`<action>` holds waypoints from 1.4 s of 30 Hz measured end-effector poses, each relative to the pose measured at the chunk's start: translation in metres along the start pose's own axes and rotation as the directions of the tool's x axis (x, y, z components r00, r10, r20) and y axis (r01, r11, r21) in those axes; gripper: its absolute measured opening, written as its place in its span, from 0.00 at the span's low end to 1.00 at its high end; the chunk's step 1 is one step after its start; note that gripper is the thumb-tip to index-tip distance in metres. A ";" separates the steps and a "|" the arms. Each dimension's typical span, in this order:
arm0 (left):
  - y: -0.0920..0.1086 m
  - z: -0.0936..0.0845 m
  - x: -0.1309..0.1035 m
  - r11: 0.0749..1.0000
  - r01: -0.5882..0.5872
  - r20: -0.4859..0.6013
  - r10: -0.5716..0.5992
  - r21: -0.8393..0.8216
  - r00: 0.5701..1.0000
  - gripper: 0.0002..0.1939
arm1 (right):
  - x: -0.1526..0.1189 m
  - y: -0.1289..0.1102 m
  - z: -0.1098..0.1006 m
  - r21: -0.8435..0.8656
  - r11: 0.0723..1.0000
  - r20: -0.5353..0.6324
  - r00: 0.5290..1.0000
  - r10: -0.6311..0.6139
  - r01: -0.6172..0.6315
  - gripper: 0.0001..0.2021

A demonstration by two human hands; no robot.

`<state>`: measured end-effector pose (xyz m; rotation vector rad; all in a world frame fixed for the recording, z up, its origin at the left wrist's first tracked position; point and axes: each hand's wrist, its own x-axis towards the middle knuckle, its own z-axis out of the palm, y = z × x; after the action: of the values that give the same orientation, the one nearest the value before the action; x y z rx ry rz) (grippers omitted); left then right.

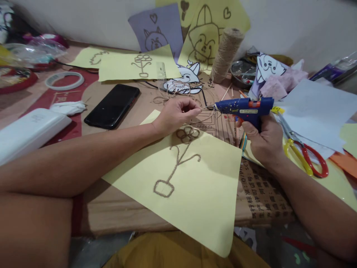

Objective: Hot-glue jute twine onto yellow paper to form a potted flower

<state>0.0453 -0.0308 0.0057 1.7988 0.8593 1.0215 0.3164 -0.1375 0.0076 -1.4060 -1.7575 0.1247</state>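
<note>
My right hand (266, 139) grips a blue hot glue gun (242, 107), its nozzle pointing left. Thumb and fingers of my left hand (180, 113) pinch a thin strand of twine (205, 108) close to the nozzle tip; whether the two touch I cannot tell. Below both hands lies a yellow sheet of paper (212, 190), turned at an angle and jutting past the table's front edge. On it, brown twine forms a potted flower (178, 163) with a looped bloom, a stem with two curled side lines and a squarish pot. Loose twine loops lie behind my left hand.
A twine spool (227, 56) stands at the back, by yellow and purple sheets with twine drawings. To the left are a black phone (112, 106), a white tape roll (64, 80) and a white oblong device (33, 128). Scissors (306, 156) with red and yellow handles lie right.
</note>
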 end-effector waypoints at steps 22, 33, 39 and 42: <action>0.001 -0.001 -0.001 0.999 0.023 0.013 -0.023 -0.028 1.000 0.15 | 0.001 0.001 0.001 -0.003 0.999 -0.021 0.999 -0.042 0.042 0.15; -0.005 -0.003 0.001 0.999 0.017 0.035 -0.015 -0.039 0.999 0.16 | 0.002 -0.005 0.003 -0.031 0.997 -0.048 0.996 -0.070 0.069 0.12; -0.006 -0.005 0.001 0.999 0.024 0.015 -0.024 -0.021 1.000 0.17 | 0.002 -0.002 0.001 -0.001 0.998 -0.050 0.997 -0.066 0.066 0.14; -0.005 -0.005 0.001 0.999 0.038 0.010 -0.038 -0.024 0.999 0.16 | 0.001 -0.002 0.002 0.014 0.998 -0.042 0.997 -0.062 0.062 0.15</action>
<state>0.0410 -0.0265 0.0028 1.7591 0.8684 0.9948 0.3140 -0.1364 0.0082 -1.3325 -1.7601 0.0745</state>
